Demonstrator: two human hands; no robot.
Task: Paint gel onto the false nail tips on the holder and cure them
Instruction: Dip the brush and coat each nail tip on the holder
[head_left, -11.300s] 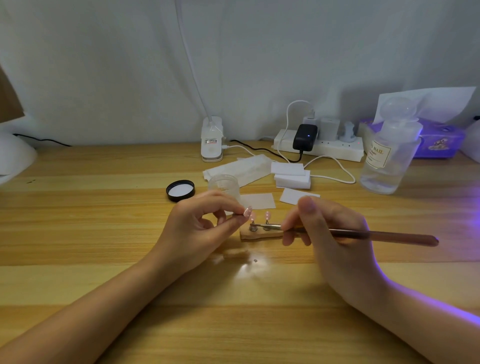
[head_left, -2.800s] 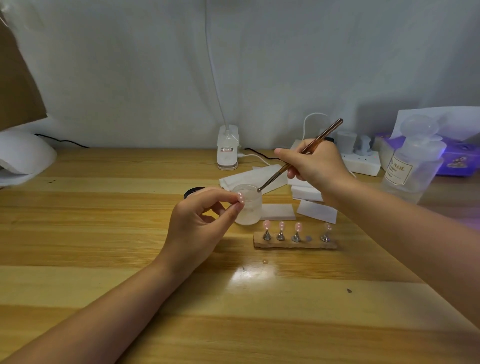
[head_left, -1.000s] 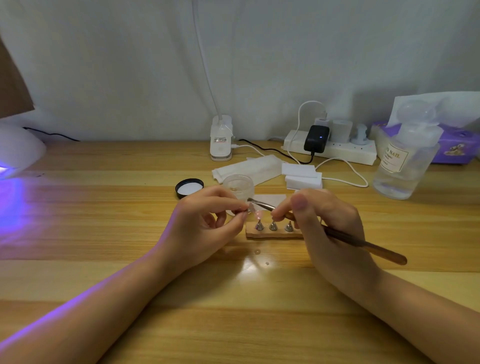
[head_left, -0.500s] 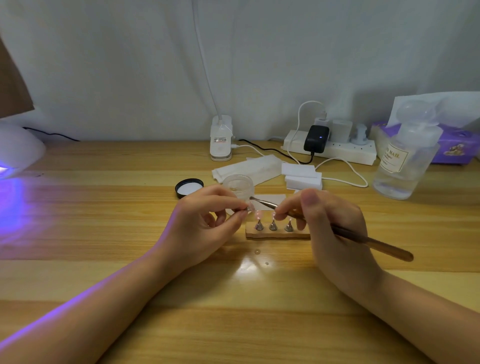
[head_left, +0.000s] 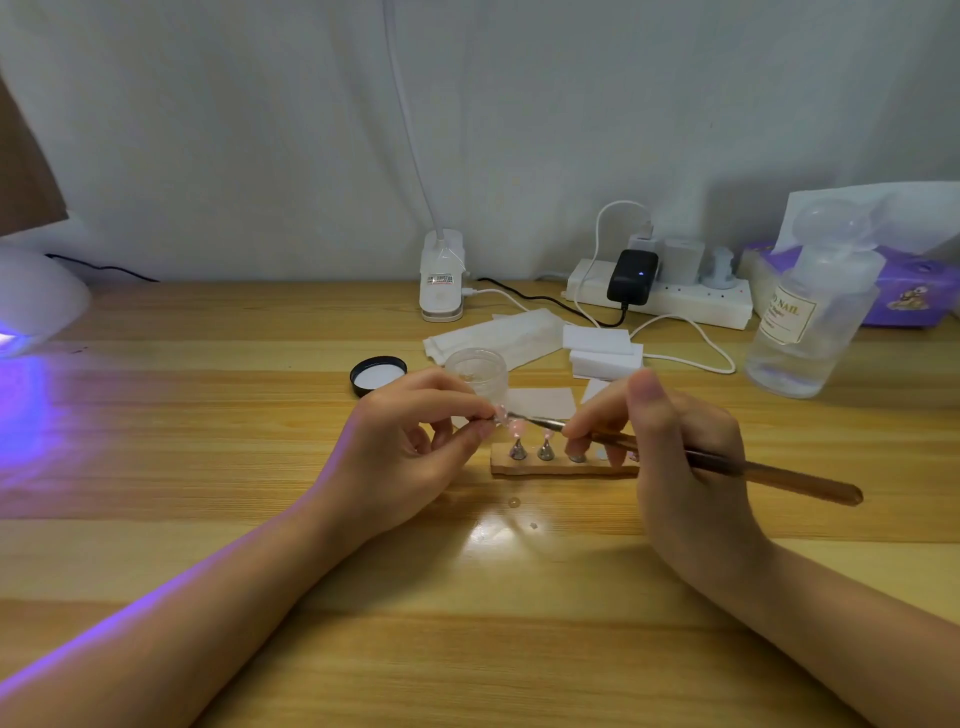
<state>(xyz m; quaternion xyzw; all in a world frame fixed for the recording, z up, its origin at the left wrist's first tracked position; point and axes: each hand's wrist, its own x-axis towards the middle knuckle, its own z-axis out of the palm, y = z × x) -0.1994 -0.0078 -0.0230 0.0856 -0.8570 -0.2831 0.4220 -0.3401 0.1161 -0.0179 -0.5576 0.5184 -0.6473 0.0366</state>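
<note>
A small wooden holder (head_left: 563, 466) lies on the desk with metal cone stands carrying pink nail tips (head_left: 517, 428). My left hand (head_left: 405, 452) pinches one pink nail tip (head_left: 501, 414) between thumb and forefinger, just left of the holder. My right hand (head_left: 675, 447) grips a brown-handled brush (head_left: 769, 475) like a pen, and its metal end touches the pinched tip. Behind my left fingers stands an open clear gel jar (head_left: 476, 368). Its black lid (head_left: 377, 374) lies to the left. My right fingers hide the holder's right part.
A white curing lamp (head_left: 36, 296) glows violet at the far left. At the back are a clip lamp base (head_left: 441, 280), a power strip (head_left: 660, 299) with cables, white wipes (head_left: 602, 351), a clear bottle (head_left: 810, 317) and a purple tissue box (head_left: 914, 296).
Since 2.8 s ago my right hand brought the brush from the gel jar down to the tip pinched in my left hand. Over the last second both hands barely move.
</note>
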